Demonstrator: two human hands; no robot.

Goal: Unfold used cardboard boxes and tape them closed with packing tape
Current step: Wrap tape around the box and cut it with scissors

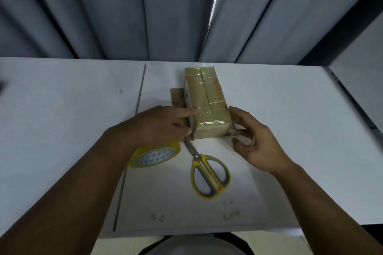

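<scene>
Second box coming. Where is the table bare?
Bare: the white table left of its seam, and right of the taped brown cardboard box. Crowded: the middle, where the left hand, right hand, yellow tape roll and yellow-handled scissors gather by the box.

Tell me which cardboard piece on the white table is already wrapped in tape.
The tall brown cardboard box: glossy tape bands cross its top seam. The small flat cardboard piece beside its left side shows bare, dull board.
</scene>
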